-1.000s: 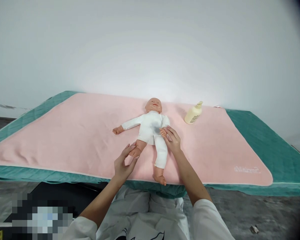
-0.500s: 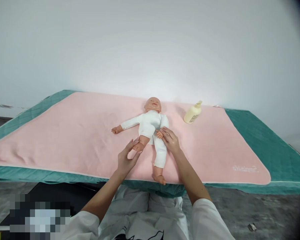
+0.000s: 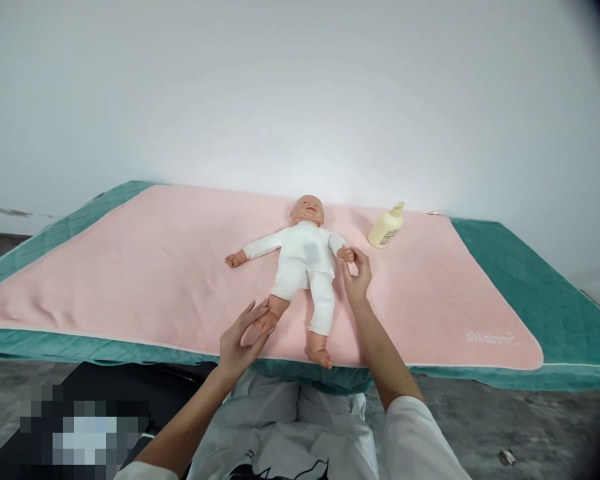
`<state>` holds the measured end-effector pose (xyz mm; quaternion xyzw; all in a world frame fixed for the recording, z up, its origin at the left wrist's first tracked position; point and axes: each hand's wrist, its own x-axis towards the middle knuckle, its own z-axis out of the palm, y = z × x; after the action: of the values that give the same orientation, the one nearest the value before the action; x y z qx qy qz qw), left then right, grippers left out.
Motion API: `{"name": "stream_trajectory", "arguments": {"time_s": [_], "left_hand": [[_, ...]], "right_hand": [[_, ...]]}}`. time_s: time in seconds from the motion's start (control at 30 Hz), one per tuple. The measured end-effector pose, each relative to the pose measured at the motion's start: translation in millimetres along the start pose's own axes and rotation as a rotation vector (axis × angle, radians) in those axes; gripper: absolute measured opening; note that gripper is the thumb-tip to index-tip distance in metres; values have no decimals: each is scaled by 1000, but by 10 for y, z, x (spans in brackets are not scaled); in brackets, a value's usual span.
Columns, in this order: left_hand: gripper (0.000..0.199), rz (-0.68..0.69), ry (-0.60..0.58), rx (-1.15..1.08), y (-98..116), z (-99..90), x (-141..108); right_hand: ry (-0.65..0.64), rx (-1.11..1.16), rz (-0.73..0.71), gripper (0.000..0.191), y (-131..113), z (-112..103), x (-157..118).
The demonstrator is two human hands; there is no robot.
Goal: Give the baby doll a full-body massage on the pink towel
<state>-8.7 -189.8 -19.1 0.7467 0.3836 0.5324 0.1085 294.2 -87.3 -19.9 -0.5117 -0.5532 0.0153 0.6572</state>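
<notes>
A baby doll (image 3: 305, 257) in a white cloth body lies on its back on a pink mat (image 3: 155, 267), head toward the wall. My left hand (image 3: 243, 339) grips the foot of the doll's leg on the left side, thumb below and fingers above. With thumb and fingers, my right hand (image 3: 357, 275) pinches the doll's small hand on the right side, held out from the body. The doll's other leg rests straight toward me, and its other arm stretches out to the left.
A pale yellow pump bottle (image 3: 386, 227) stands on the mat to the right of the doll. Under the mat lies a green quilted cover (image 3: 525, 287). A white wall rises behind. Something black, partly blurred out, is at the lower left.
My left hand has drawn the doll's bent leg down and left, straightening it. My right hand has moved the doll's arm from across its body outward to the right.
</notes>
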Motion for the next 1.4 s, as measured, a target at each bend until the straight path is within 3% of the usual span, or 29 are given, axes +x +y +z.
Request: {"name": "stream_trajectory", "arguments": {"time_s": [0.1,0.23,0.43,0.57,0.9,1.03,1.13,1.27,1.33,1.4], "left_hand": [[46,50,-33,-26,54,-111,-136],[45,8,-29,-6,56,-196,-326],[43,-87,-75,-5,-98,-205,-671],[42,-132,-78,4,-117,-183,-812],[53,-39,-82,36,-144,-224,-823],[47,6,-114,45,-163,-306,-851],[41,6,-91,12,-183,-377,-835],[31,-176,97,16,-243,-396,-514],[26,-342,132,-8,-286,-343,-216],[28,-558,172,-191,-330,-243,111]], "right_hand": [[80,34,177,49,-7,-29,54],[162,36,344,51,58,-100,137],[281,55,628,51,312,-239,225],[310,47,713,54,440,-292,240],[324,44,722,52,528,-344,267],[314,52,716,58,465,-364,275],[332,4,634,55,337,-381,248],[328,-69,476,47,47,-411,68],[214,-60,357,43,-139,-429,-108],[128,-14,327,40,-339,-451,-324]]}}
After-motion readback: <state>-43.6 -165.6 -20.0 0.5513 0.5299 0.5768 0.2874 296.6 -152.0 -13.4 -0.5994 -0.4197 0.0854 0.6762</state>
